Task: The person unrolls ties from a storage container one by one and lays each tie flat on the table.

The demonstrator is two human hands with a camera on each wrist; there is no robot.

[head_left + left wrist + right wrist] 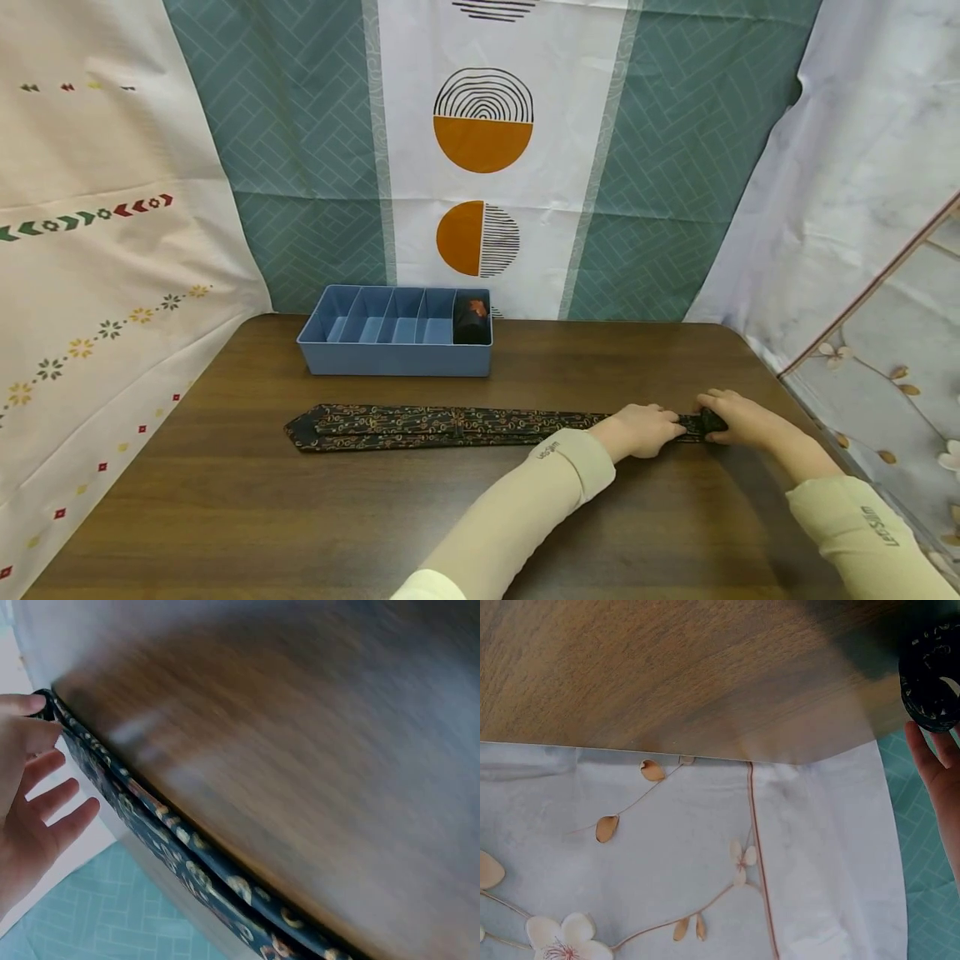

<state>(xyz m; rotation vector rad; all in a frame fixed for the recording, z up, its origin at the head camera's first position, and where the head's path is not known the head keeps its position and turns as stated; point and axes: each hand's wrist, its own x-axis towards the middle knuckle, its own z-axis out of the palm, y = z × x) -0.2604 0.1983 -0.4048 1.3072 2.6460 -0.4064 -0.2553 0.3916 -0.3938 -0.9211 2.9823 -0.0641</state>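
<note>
While both hands (642, 429) (741, 418) hold the necktie (495, 422), a divided blue box (397, 360) stands beyond it.

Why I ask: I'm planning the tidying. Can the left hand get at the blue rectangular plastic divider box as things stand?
Probably yes: though the left hand is on the dark patterned fabric necktie, nothing stands on the brown wooden tabletop between that hand and the box.

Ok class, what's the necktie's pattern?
Necktie: golden curls on dark cloth, clearest in the left wrist view.
</note>
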